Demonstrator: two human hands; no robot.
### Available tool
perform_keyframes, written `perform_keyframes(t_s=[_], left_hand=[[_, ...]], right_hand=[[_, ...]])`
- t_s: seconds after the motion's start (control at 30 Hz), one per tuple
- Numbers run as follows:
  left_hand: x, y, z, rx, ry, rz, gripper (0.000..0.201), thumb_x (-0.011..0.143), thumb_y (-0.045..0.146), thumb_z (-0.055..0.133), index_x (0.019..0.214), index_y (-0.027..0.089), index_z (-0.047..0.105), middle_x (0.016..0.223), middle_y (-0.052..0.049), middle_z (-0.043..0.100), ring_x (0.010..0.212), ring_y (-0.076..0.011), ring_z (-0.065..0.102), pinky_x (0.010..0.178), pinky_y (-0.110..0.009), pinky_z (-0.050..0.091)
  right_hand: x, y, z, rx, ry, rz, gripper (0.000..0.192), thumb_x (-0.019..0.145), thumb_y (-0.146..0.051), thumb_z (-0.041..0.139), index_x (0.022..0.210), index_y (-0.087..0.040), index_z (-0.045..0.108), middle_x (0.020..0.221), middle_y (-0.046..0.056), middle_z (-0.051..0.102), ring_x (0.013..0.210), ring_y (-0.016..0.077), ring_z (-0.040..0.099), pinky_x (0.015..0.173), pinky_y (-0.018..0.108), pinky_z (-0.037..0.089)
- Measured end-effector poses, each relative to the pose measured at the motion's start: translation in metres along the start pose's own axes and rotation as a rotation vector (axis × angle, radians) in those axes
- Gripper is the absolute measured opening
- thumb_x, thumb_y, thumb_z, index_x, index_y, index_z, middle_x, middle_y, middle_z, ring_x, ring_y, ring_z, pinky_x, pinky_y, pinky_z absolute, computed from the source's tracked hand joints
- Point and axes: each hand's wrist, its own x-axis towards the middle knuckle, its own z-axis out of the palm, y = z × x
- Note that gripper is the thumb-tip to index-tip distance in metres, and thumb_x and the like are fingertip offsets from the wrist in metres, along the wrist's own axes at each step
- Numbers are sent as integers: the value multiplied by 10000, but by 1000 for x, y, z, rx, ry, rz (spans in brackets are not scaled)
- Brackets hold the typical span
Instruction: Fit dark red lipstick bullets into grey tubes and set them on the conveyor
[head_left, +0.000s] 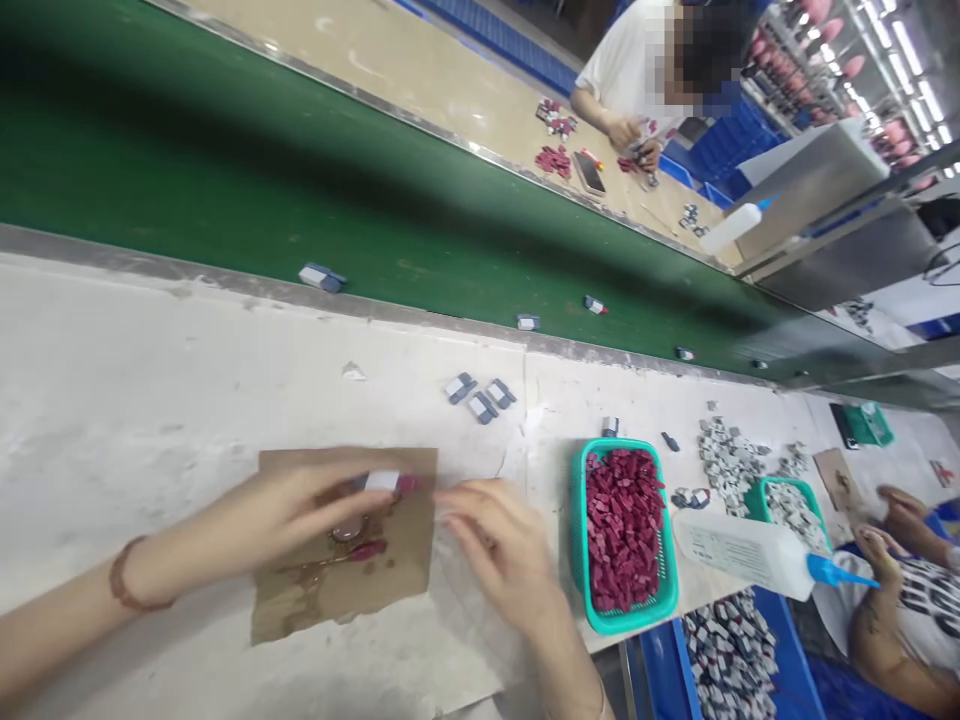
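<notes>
My left hand (300, 510) is closed on a small grey-and-white plastic part (382, 481) with a dark red tip pointing right. It hovers over a brown cardboard sheet (277, 610). On the cardboard, below that hand, lie a dark red piece (367, 550), a small round dish (349, 530) and wet stains. To the right, my right hand (506, 560) has its fingers curled and the fingertips drawn together at the cardboard's edge. Motion blurs it, and whatever lies between its fingertips is not discernible.
A teal basket (580, 550) of dark red pieces stands right of my right hand, beside a white squeeze bottle (742, 550). A blue bin (787, 640) holds finished-looking parts. Beyond runs a green conveyor belt (420, 240) carrying parts. Co-workers sit opposite and at right.
</notes>
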Motion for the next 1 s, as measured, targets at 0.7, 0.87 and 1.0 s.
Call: perform_keyframes(t_s=[0.7,0.87,1.0], left_hand=[[251,34,3,551,169,323,426,914,265,504,1295,78,543,1307,-111,570,1203,-272,477,1075,-381,331],[285,53,44,550,75,291,303,904,178,521,1182,98,610,1218,-169,576,1165,-324,492,966,-425,421],[290,66,57,480,85,237,238,893,77,448,1065,59,612,1178,-210,561,1169,-334,505,946,-435,434]], right_hand=[[-67,81,-110,69,465,551,202,877,-378,620,976,-211,676,841,52,715,763,205,652,713,342,537],[-60,63,-88,561,578,601,231,799,-384,722,966,-224,730,759,25,736,667,155,654,641,272,542],[-51,50,-64,682,540,603,188,755,-371,770,841,-210,724,682,25,729,608,155,660,564,248,538]])
